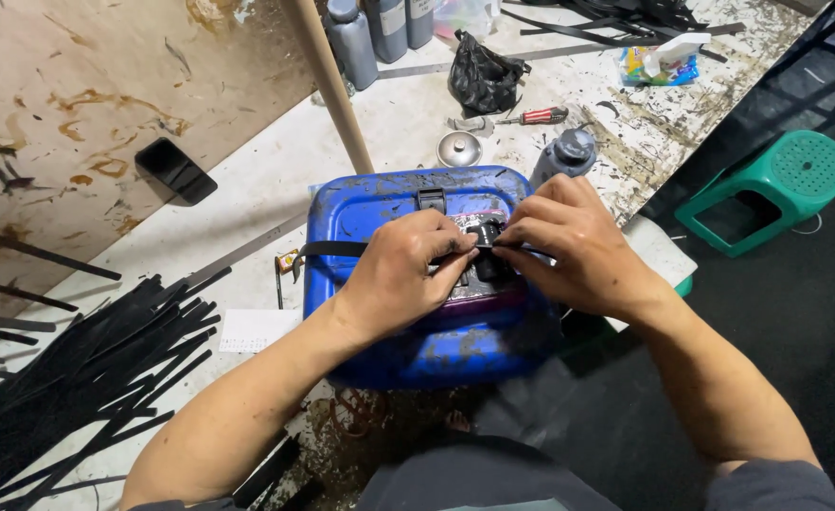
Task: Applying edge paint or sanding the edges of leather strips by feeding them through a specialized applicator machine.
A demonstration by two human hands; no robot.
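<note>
A blue plastic canister [370, 203] lies on its side in front of me, used as a work surface. My left hand [399, 274] and my right hand [574, 241] meet over its top. Both pinch a thin black strap [332, 249] that runs off to the left across the canister. Between my fingertips sits a small black cylindrical part [487, 248], resting on a shiny plate; the strap end meets it there. My fingers hide how the strap and the part join.
A heap of black strips [86, 369] lies at the left. A black phone [175, 169] rests on a stained board. Grey bottles [351, 43], a black bag [482, 76], a red-handled screwdriver [536, 116] and a metal lid [459, 149] sit behind. A green stool [777, 185] stands at the right.
</note>
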